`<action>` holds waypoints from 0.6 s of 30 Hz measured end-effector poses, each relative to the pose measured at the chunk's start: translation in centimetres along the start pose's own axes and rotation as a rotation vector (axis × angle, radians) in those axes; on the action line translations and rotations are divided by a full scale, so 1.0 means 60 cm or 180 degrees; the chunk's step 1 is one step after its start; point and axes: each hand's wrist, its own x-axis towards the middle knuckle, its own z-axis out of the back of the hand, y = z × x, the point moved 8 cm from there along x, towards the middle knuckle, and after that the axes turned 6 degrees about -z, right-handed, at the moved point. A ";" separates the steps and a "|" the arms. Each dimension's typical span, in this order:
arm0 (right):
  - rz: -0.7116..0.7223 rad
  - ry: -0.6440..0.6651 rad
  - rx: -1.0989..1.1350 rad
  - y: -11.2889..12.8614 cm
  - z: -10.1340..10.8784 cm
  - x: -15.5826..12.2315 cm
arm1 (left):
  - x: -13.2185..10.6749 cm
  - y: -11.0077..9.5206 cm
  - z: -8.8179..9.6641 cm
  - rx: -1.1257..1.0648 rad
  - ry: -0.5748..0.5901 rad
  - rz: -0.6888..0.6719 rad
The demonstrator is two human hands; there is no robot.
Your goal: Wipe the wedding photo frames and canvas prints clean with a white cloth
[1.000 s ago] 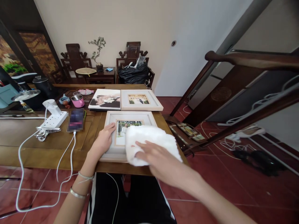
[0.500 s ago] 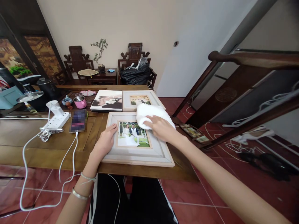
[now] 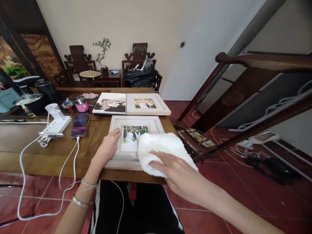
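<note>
Since half a sec ago your right hand (image 3: pixel 174 169) & the white cloth (image 3: pixel 163 148) have come back from the frame's far right corner to its near right corner; the left hand hasn't shifted.

L to R: power strip (image 3: pixel 56 125) and phone (image 3: pixel 79 125) lie on the table (image 3: pixel 36 152), well apart from the work. The phone's white cable (image 3: pixel 70 156) drops over the near table edge, just beside your left forearm. Left hand (image 3: pixel 108 148) lies flat on the left border of the near picture frame (image 3: pixel 136 120), fingers spread, pressing down, not gripping. The frame lies face up at the near table edge, photo (image 3: pixel 130 135) half covered by the cloth. Right hand rests palm down on the cloth, fingers straight, not clenched. Cloth overhangs the frame's right side & the table edge.

Risks, as I judge them:
- Frame sits right at the edge; a hard pull toward you w/ a light left hand could slide it off.
- Cloth is only pinned, not held, so it could slip off the table.
- Left wrist, w/ bracelet, could snag the cable & drag the phone.
</note>
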 end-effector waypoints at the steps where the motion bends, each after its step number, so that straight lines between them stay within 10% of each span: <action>1: -0.0045 -0.0046 -0.0006 -0.007 -0.003 0.011 | 0.000 0.000 0.000 -0.0004 0.0013 -0.0007; 11: -0.0388 -0.0675 -0.0596 -0.117 0.000 0.184 | 0.000 0.004 0.002 -0.0088 -0.0046 -0.0052; 18: 0.0059 0.0046 -0.0311 -0.041 0.002 0.086 | 0.002 0.001 0.002 -0.0024 -0.0027 -0.0067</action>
